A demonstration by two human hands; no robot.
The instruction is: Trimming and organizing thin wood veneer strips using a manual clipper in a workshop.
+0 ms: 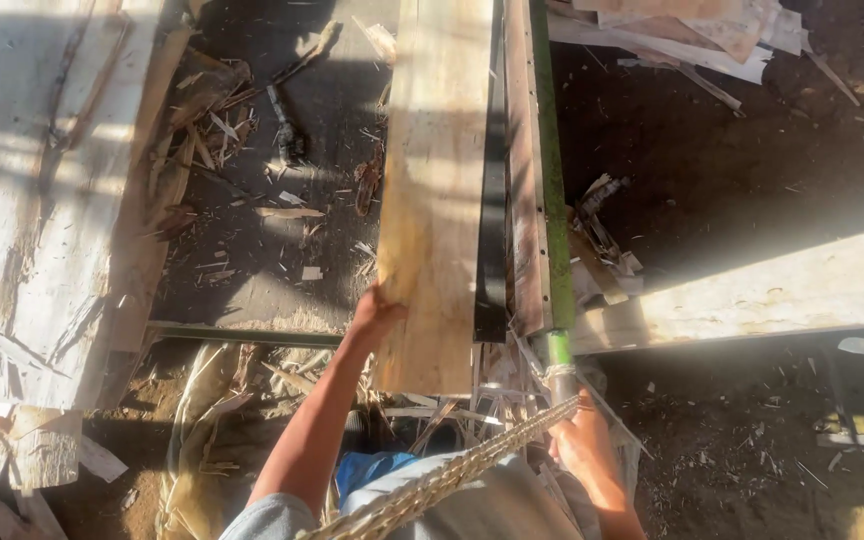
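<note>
Braided straw rope (442,480) crosses the person's chest, nearest the lens. Left of the bench, split offcuts (42,440) and wood scraps (222,130) litter the dark table (252,290). Left hand (377,312) grips the near left edge of the pale plank (432,200) — fingers curled under, thumb on top. Right hand (580,440) closes around the green bar (552,200) low beside the plank. Feeding well likely means keeping the plank flat and parallel to that bar — pushing steadily, fingers clear.

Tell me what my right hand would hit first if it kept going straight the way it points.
Probably the green rail: the right hand already wraps its lower end, pointing along it. Depth is unclear.
</note>
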